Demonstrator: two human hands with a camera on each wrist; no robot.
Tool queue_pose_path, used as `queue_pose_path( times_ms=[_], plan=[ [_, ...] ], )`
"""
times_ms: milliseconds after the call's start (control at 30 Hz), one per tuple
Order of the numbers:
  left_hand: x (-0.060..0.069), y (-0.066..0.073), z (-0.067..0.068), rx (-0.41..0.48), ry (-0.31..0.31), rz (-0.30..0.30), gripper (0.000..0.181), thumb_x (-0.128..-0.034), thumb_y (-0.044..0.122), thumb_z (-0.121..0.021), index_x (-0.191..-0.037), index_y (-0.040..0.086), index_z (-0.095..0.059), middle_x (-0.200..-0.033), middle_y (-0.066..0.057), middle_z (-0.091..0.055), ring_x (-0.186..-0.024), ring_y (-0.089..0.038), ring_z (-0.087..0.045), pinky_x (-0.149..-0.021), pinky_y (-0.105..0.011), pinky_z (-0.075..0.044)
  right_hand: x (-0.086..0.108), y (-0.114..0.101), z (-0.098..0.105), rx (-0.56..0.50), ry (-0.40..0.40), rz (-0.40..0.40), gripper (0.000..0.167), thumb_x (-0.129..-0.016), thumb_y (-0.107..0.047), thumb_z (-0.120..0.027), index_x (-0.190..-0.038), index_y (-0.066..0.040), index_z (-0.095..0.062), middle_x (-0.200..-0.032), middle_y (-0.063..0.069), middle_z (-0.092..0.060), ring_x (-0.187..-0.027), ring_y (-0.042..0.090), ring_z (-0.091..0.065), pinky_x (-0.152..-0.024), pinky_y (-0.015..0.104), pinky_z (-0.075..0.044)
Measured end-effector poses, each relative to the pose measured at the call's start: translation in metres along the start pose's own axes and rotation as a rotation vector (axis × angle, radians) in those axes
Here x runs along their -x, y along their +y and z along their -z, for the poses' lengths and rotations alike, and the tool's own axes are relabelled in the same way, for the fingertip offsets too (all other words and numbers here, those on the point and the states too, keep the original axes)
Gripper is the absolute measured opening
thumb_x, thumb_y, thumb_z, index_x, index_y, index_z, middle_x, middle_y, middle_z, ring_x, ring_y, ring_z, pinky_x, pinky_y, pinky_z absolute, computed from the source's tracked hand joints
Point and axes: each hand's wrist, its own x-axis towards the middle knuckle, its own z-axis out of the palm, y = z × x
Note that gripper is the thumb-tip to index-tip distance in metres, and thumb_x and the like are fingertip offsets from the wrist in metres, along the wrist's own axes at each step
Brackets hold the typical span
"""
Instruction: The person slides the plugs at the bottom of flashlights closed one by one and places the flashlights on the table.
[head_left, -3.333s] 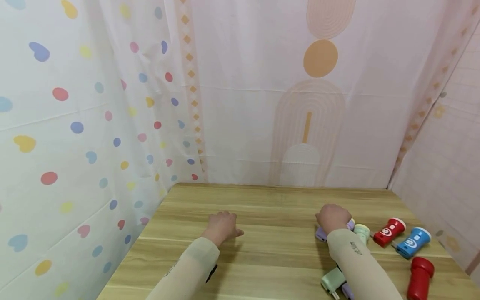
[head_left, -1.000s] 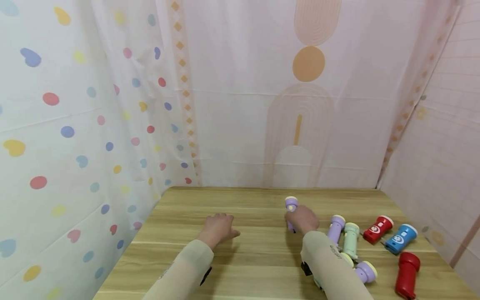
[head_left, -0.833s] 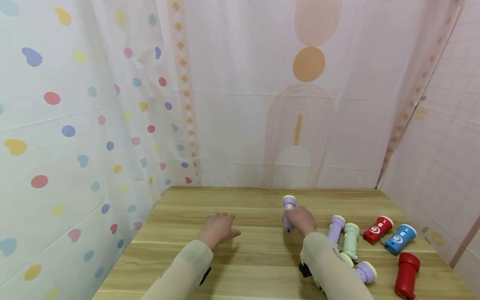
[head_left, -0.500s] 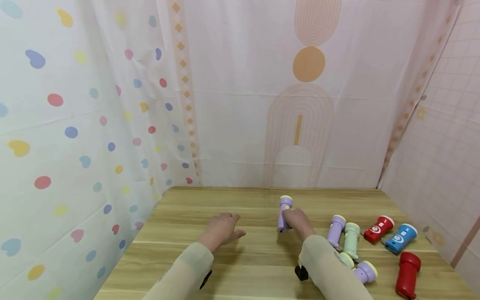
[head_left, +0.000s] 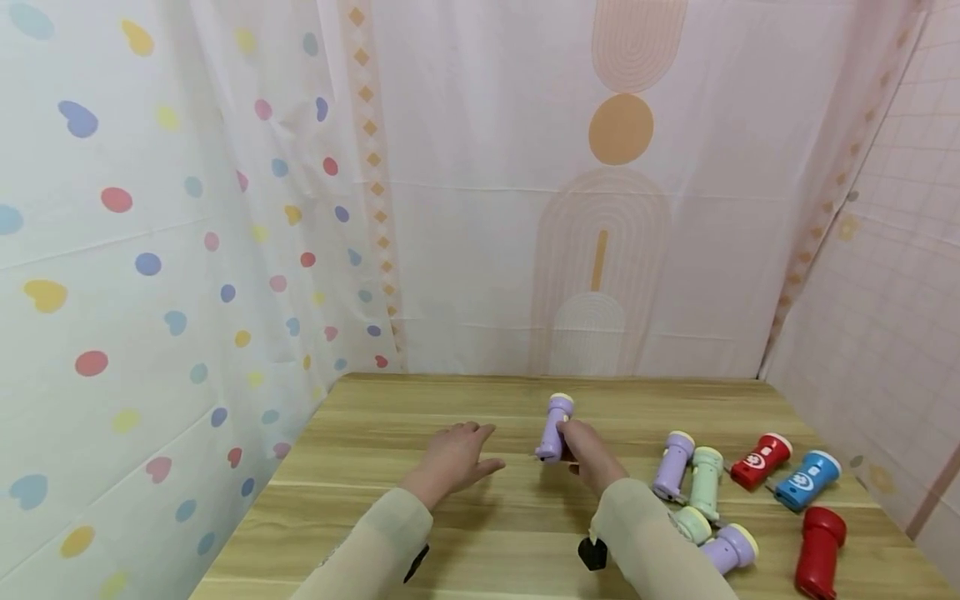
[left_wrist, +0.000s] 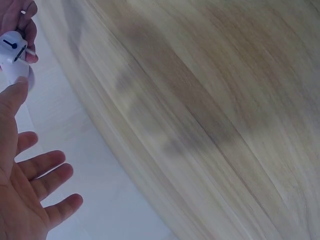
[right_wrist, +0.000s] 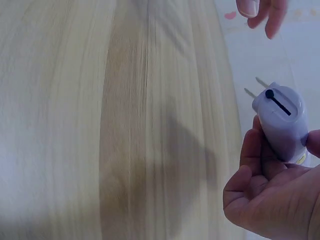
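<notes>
My right hand holds a purple flashlight over the middle of the table, its pale yellow head tilted up and away. In the right wrist view the flashlight shows its end with a black slot and two metal prongs, gripped between the thumb and fingers of my right hand. My left hand is just left of it, fingers spread, holding nothing. In the left wrist view the fingers of my left hand are apart, and the flashlight appears beyond the thumb; whether they touch, I cannot tell.
On the right of the wooden table lie another purple flashlight, a green one, a second green one, a purple one, red ones and a blue one. Patterned curtains stand behind.
My right hand has lifted a purple flashlight from the group on the right and carried it left, turning its lower end leftward. My left hand has moved slightly right, toward it.
</notes>
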Motion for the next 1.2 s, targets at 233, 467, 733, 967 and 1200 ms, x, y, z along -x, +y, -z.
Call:
queue_pose_path(
  times_ms=[233, 467, 733, 967, 1200],
  plan=[
    [0.001, 0.002, 0.001, 0.069, 0.096, -0.07, 0.062, -0.0935, 0.05, -0.064, -0.14, 0.01, -0.054, -0.13, -0.015, -0.062, -0.115, -0.033, -0.061, -0.094, -0.049, -0.05, -0.003, 0.004, -0.007, -0.104, -0.052, -0.009, 0.03, -0.102, -0.025, -0.041, -0.092, -0.005, -0.062, -0.071, 0.001, -0.063, -0.066, 0.014, -0.056, -0.072, 0.036, -0.038],
    [0.0, 0.007, 0.003, 0.125, 0.14, -0.095, 0.062, -0.0937, 0.051, -0.063, -0.141, 0.012, -0.054, -0.131, -0.014, -0.061, -0.116, -0.032, -0.06, -0.093, -0.048, -0.051, 0.005, 0.002, -0.02, -0.181, -0.152, 0.02, 0.034, -0.102, -0.024, -0.038, -0.092, -0.006, -0.064, -0.073, -0.002, -0.067, -0.066, 0.012, -0.057, -0.068, 0.032, -0.036],
    [0.0, 0.007, 0.005, 0.128, 0.152, -0.13, 0.06, -0.0934, 0.049, -0.064, -0.141, 0.012, -0.055, -0.131, -0.014, -0.06, -0.117, -0.03, -0.06, -0.093, -0.048, -0.051, 0.008, 0.001, -0.032, -0.189, -0.226, 0.033, 0.038, -0.103, -0.025, -0.035, -0.098, -0.003, -0.065, -0.077, -0.001, -0.069, -0.068, 0.013, -0.057, -0.067, 0.031, -0.035],
    [0.004, 0.005, 0.008, 0.128, 0.177, -0.171, 0.053, -0.0947, 0.044, -0.064, -0.139, 0.015, -0.058, -0.131, -0.016, -0.06, -0.117, -0.032, -0.06, -0.091, -0.049, -0.051, 0.008, 0.001, -0.038, -0.209, -0.246, 0.058, 0.036, -0.103, -0.025, -0.036, -0.1, -0.004, -0.065, -0.078, -0.001, -0.068, -0.068, 0.013, -0.056, -0.064, 0.029, -0.034],
    [0.006, 0.002, 0.01, 0.098, 0.173, -0.186, 0.052, -0.0954, 0.044, -0.063, -0.14, 0.017, -0.058, -0.133, -0.016, -0.059, -0.119, -0.032, -0.059, -0.093, -0.048, -0.051, 0.009, -0.001, -0.039, -0.202, -0.268, 0.069, 0.035, -0.103, -0.025, -0.035, -0.098, -0.007, -0.064, -0.079, -0.001, -0.067, -0.071, 0.013, -0.058, -0.066, 0.03, -0.035]
  ],
)
